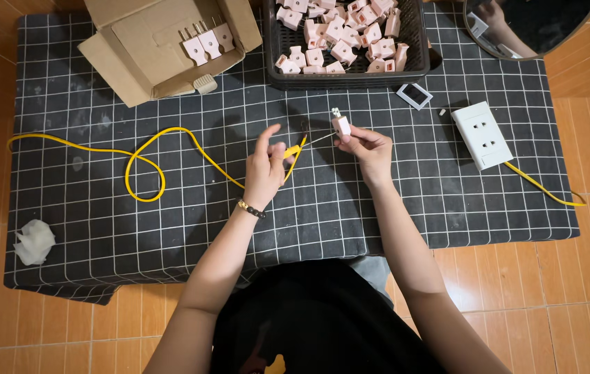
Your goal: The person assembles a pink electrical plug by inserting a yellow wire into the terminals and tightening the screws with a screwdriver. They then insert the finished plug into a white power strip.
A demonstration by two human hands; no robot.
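Head view: left grip (267,166) pinches yellow cable (146,156); right grip (367,149) clasps pink plug (341,125).

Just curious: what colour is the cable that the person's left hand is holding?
Bright yellow: the cable held by the left hand, seen from the head camera.

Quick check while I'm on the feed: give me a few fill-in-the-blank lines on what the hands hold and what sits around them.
1. The left hand pinches the end of a ____ cable.
2. The right hand holds one pale pink ____.
3. More of these fill the black ____ at the cloth's far edge.
4. The white socket block lies on the person's ____ side.

Missing words: yellow; plug; basket; right
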